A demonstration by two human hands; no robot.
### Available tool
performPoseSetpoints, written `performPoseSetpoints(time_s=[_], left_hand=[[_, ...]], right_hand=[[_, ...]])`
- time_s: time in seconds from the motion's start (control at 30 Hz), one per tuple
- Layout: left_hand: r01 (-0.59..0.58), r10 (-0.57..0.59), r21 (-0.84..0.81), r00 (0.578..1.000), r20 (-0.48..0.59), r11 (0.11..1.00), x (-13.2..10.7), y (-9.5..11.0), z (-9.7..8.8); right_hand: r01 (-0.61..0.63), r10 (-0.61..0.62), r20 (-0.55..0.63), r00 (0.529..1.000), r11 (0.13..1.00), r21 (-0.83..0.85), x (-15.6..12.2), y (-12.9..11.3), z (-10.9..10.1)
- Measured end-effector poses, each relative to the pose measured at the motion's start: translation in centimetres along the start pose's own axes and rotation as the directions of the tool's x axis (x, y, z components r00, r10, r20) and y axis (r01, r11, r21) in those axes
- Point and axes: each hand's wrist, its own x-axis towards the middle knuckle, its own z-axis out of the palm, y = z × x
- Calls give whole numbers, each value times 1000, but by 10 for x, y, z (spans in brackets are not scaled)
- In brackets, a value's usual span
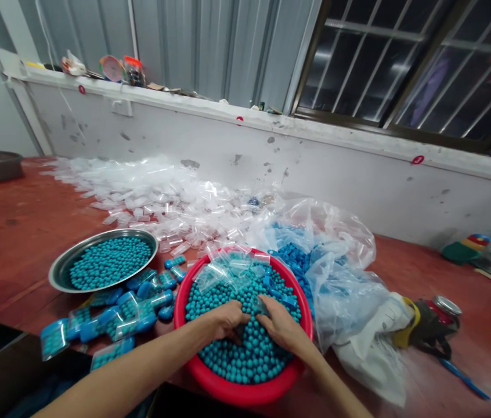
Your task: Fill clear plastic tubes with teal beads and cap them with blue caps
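Observation:
A red basin [180,325] full of teal beads [245,363] stands in front of me. My left hand [228,320] reaches into the beads from the left, its fingers curled and partly buried. Whatever lies between those fingers is hidden. Opposite it, my right hand [280,325] pinches a small clear plastic case [261,305], partly covered by the thumb and fingers. Empty clear cases [228,270] lie on the beads at the basin's far side. A few blue caps [289,301] rest among the beads on the right.
Left of the basin are a steel bowl of beads [110,261] and several blue-capped cases filled with beads [130,307]. Behind spreads a heap of clear cases [150,191]. A plastic bag [336,278] with blue caps [291,255] sits right, near a jar [446,307].

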Motion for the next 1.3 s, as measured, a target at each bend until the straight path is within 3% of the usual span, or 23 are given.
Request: performPoseSetpoints(time_s=[0.1,0.23,0.4,0.57,0.7,0.8,0.9,1.03,1.17,1.23,1.3], left_hand=[[90,-87,-57,995,47,994,-6,3,0],[85,-77,-156,996,53,984,-21,7,-6],[64,-62,-347,998,15,936,-34,10,-17],[18,-35,-290,998,-55,957,-37,8,-18],[-54,37,-170,994,-104,984,-34,2,-13],[-26,21,-197,999,-31,980,-33,-1,-9],[30,-22,-231,999,38,973,-35,-3,-7],[2,28,-281,994,103,960,-38,-1,-8],[-56,87,-257,990,111,965,-38,0,-7],[-92,109,-208,991,73,974,-38,-1,-6],[-117,126,-151,991,49,982,-38,-3,-5]], right_hand=[[13,-9,-37,999,993,120,5,-5,-2],[9,3,-104,995,993,115,9,-17,-1],[28,-42,-63,997,978,-207,9,-28,-11],[-113,12,-171,985,796,-595,6,-13,-26],[-178,55,-200,978,718,-673,7,5,-17],[-174,54,-197,979,726,-666,10,5,-9],[-153,54,-191,980,820,-551,9,-4,-9],[-8,-1,-107,994,997,-79,5,-16,-16],[49,-58,11,998,915,400,2,-18,-18],[6,-58,81,995,850,527,1,-17,-16],[-18,-58,120,991,835,550,1,-16,-13]])
